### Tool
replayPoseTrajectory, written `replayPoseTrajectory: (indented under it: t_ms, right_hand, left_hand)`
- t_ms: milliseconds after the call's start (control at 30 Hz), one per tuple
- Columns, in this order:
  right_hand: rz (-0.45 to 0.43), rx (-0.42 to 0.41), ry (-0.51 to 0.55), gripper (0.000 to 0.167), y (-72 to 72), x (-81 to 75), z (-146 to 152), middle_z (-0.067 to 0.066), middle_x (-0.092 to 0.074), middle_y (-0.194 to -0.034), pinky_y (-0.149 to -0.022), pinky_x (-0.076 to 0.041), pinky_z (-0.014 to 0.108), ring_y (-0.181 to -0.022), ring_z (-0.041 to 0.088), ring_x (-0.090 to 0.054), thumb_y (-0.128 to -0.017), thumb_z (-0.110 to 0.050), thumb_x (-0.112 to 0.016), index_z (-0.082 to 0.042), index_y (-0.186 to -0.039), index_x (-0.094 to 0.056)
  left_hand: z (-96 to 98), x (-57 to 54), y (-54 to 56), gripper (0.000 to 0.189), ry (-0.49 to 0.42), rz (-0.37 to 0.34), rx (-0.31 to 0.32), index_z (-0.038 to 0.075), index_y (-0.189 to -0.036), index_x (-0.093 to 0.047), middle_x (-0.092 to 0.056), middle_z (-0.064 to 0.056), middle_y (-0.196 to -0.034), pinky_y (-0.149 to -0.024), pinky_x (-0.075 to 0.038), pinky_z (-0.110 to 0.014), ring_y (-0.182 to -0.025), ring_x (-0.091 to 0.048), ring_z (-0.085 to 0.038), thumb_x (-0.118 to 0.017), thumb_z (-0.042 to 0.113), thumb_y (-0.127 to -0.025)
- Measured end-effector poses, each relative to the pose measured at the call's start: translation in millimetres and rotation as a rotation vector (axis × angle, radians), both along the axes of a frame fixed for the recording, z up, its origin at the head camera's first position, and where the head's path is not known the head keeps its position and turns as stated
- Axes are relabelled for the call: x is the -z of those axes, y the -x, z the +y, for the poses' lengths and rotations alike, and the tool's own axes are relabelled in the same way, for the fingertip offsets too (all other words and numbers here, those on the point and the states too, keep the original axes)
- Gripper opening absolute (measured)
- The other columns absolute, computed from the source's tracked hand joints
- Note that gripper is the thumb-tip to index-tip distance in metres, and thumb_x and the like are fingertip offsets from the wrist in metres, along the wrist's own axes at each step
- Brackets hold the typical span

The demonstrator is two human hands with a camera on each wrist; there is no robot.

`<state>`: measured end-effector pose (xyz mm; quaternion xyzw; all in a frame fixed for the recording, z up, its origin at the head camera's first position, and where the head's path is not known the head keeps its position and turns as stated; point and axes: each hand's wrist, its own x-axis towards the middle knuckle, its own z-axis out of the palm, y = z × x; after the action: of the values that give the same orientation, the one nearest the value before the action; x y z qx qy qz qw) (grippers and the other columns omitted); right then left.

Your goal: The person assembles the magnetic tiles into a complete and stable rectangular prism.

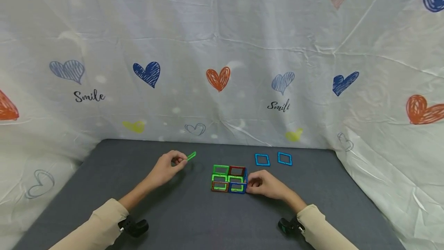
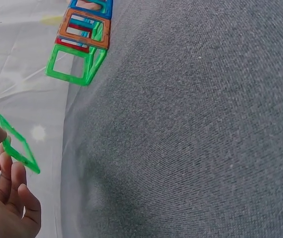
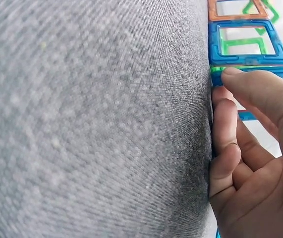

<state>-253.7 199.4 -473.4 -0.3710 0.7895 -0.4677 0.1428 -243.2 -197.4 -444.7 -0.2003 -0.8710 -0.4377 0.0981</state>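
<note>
Between thumb and fingers, my left hand [image 1: 169, 168] pinches a green square magnetic tile [image 1: 192, 156], raised to the left of a small block of joined magnetic tiles. That block shows green tiles [image 1: 221, 169], a red tile [image 1: 237, 171] at the back, and an orange-brown tile [image 2: 84, 28] and a blue tile [image 3: 250, 42] along the front. At its right end stands another blue magnetic tile [image 3: 275, 73], where my right hand [image 1: 265, 184] has its thumb on the edge and its fingers curled close by. The right fingertips are partly hidden.
Two loose blue square tiles, one [image 1: 262, 160] nearer the block and one [image 1: 285, 159] farther right, lie toward the back of the dark grey table [image 1: 194, 223]. A white cloth [image 1: 243, 88] printed with hearts hangs behind the table.
</note>
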Motion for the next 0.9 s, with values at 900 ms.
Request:
replayPoseTrajectory:
  t_ms: [900]
  right_hand:
    - [0.003, -0.024, -0.002, 0.007, 1.2, 0.3, -0.2, 0.007, -0.07, -0.088, -0.063, -0.051, 0.026, -0.071, 0.01, -0.06, -0.096, -0.004, -0.072, -0.005, -0.102, -0.074]
  left_hand:
    - [7.8, 5.3, -11.0, 0.005, -0.059, 0.039, -0.034, 0.004, -0.097, -0.076, -0.068, 0.006, -0.082, -0.057, -0.052, -0.031, -0.068, -0.065, -0.013, -0.075, 0.008, -0.094]
